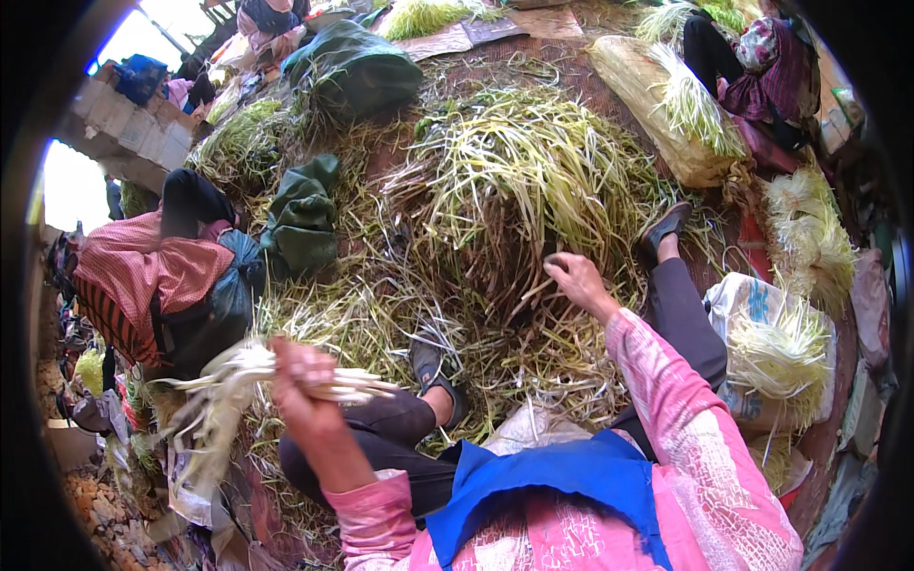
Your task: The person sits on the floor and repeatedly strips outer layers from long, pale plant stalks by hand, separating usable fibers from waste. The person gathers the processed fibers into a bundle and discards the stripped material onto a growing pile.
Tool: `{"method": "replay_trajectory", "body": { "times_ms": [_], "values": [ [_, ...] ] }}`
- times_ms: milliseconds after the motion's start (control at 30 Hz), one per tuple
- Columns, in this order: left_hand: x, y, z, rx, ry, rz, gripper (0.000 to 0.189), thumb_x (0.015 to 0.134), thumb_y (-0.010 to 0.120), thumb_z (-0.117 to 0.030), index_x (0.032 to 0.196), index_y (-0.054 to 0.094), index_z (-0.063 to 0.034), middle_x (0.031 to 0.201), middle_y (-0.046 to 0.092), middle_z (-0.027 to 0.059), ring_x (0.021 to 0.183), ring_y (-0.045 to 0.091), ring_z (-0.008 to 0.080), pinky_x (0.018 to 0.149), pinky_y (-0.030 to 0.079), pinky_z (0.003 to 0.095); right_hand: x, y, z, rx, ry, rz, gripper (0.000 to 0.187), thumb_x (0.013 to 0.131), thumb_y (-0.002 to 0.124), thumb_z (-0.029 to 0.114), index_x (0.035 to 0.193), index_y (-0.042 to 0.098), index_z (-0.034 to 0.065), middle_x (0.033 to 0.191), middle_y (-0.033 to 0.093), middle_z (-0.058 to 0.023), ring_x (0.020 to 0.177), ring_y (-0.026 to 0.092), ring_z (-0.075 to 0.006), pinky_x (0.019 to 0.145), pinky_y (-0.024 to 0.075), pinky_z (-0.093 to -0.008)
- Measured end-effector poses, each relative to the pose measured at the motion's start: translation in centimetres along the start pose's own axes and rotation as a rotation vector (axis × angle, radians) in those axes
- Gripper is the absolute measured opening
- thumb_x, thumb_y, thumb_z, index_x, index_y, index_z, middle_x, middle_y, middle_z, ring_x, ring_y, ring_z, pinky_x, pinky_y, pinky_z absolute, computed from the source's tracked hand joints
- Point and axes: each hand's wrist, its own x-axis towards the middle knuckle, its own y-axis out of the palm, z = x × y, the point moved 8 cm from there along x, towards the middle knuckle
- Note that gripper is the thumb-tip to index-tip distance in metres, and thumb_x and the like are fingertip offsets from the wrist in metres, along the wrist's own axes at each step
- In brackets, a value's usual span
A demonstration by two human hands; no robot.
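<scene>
My left hand [310, 378] is closed around a bunch of pale, chive-like stalks [239, 367]. Their white ends point right, while the limp leaves hang down on the left. Over the near edge of a large heap of yellow-green stalks [528, 164] is my right hand [577, 282]. Its thumb and forefinger are together on the end of a single pale stalk [535, 289]. The brownish root ends of the heap face me. Loose leaves and trimmings [364, 300] cover the ground between my legs. A blue apron [543, 482] lies across my lap.
A person in a pink checked top [153, 260] sits at left beside a crumpled green sack [303, 218]. At upper right another person [767, 68] sits by a long, pale stuffed sack [643, 100]. White stalks [778, 353] rest on a white sack [742, 292] to my right.
</scene>
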Motion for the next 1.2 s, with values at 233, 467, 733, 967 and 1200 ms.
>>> {"method": "replay_trajectory", "body": {
  "times_ms": [233,467,733,967,1200],
  "values": [
    [-1.0,-1.8,11.1,-0.03,-0.369,-0.189,0.018,0.089,0.05,-0.022,0.087,0.051,-0.0045,0.054,0.042,-0.001,0.043,0.041,0.0099,0.037,0.037,0.0245,5.8,2.4,-0.6,-0.27,0.191,-0.086,0.033,0.076,0.062,0.032,0.093,0.059,0.0043,0.094,0.062,-0.018,0.088,0.058,-0.0361,0.077,0.0452,-0.0441],
    [-1.9,-2.6,15.4,0.257,-0.443,-0.195,0.014,0.087,0.054,-0.015,0.087,0.055,-0.0009,0.065,0.059,0.0071,0.036,0.044,0.0082,0.031,0.036,0.0215,1.4,0.2,6.6,-0.105,-0.236,-0.126,0.02,0.079,0.061,0.025,0.073,0.06,0.0057,0.063,0.056,-0.0074,0.05,0.049,-0.016,0.043,0.0426,-0.0295],
    [-2.8,-0.2,15.0,0.369,-0.312,-0.083,0.012,0.085,0.057,-0.012,0.091,0.056,-0.0018,0.073,0.062,0.0095,0.038,0.046,0.0059,0.033,0.038,0.0182,-8.2,3.3,13.4,0.012,-0.413,0.106,0.022,0.073,0.063,0.021,0.063,0.056,0.0026,0.06,0.054,-0.0086,0.051,0.052,-0.0187,0.048,0.0446,-0.0327],
    [-1.7,0.2,5.6,0.338,0.17,-0.198,0.01,0.085,0.056,-0.013,0.087,0.053,-0.0039,0.065,0.058,0.0074,0.042,0.049,0.0109,0.038,0.044,0.0263,-5.9,5.9,8.6,-0.269,-0.233,0.347,0.034,0.078,0.059,0.042,0.093,0.063,0.0115,0.083,0.062,-0.0118,0.077,0.061,-0.0217,0.068,0.0493,-0.0366],
    [-2.3,-1.9,14.8,0.221,-0.338,-0.176,0.008,0.086,0.056,-0.012,0.088,0.052,-0.006,0.064,0.058,0.0065,0.038,0.046,0.0103,0.035,0.041,0.0247,6.3,0.4,0.5,-0.234,0.166,-0.128,0.045,0.077,0.061,0.038,0.107,0.057,0.0054,0.1,0.061,-0.0165,0.094,0.058,-0.032,0.079,0.047,-0.0409]
  ]
}}
